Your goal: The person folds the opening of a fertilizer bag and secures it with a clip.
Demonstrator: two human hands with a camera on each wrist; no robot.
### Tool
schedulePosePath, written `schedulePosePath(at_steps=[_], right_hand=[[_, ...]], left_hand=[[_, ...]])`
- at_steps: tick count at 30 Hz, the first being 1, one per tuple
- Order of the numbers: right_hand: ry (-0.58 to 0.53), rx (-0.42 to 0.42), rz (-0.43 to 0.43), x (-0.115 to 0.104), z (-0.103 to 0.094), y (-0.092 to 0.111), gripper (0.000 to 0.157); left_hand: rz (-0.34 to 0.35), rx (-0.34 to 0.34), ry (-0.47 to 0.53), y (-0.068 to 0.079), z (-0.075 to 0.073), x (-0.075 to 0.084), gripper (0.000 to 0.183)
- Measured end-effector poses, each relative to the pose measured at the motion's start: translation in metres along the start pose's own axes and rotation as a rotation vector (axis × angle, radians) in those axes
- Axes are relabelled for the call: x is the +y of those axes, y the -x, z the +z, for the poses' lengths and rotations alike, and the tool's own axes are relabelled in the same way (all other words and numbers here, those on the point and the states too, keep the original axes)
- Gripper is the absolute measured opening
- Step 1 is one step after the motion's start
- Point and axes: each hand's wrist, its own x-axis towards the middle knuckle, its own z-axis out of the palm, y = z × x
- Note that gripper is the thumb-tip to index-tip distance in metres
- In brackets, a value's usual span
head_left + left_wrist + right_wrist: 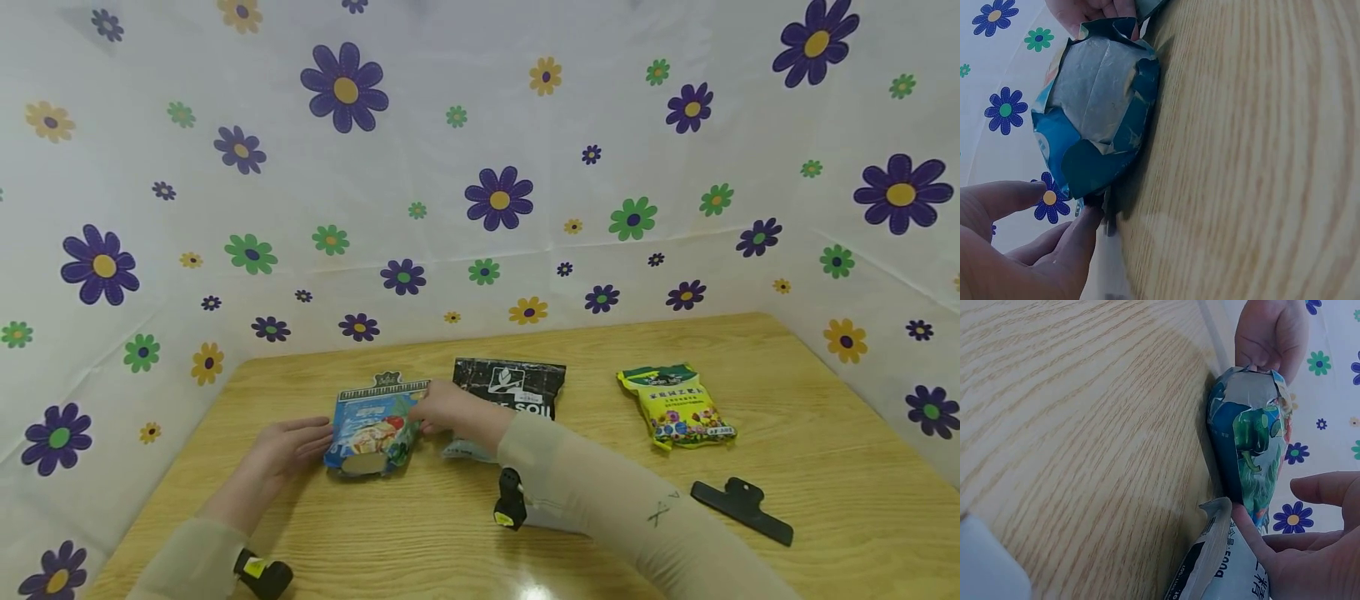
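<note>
A blue food bag (367, 433) with printed pictures lies on the table, its folded silvery bottom (1097, 87) toward me. A dark clip (387, 380) spans its far end. My left hand (281, 458) lies along the bag's left side, fingers fairly straight and fingertips at its edge. On the opposite side, my right hand (457, 410) has its fingertips at the bag, with the thumb (1322, 487) held apart in the right wrist view. Just beyond that hand is a black-and-pale soil bag (536, 379), partly hidden by the right hand and forearm.
A yellow and green garden bag (677, 406) lies at the right. Nearer me is a loose black clip (742, 508). A white object (558, 521) shows partly under the right forearm. Flower-printed white cloth (442, 150) surrounds the wooden table's back and sides.
</note>
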Motion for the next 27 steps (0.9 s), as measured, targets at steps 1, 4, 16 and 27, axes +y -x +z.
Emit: schedulePosePath(at_steps=[1,4,16,27], right_hand=[[-0.005,-0.003,-0.001,0.0,0.0,0.0,0.042],[-0.016,-0.01,-0.007,0.001,0.0,0.002,0.04],[-0.051,-0.058,-0.036,0.003,-0.005,0.004,0.05],[-0.069,-0.102,-0.045,0.004,-0.013,0.009,0.046]], left_hand=[[0.001,-0.009,0.013,0.0,-0.001,0.0,0.067],[0.006,-0.028,0.04,0.002,-0.003,-0.001,0.067],[0.01,-0.057,0.059,0.007,-0.009,-0.002,0.063],[0.048,-0.099,0.137,0.013,-0.016,0.003,0.024]])
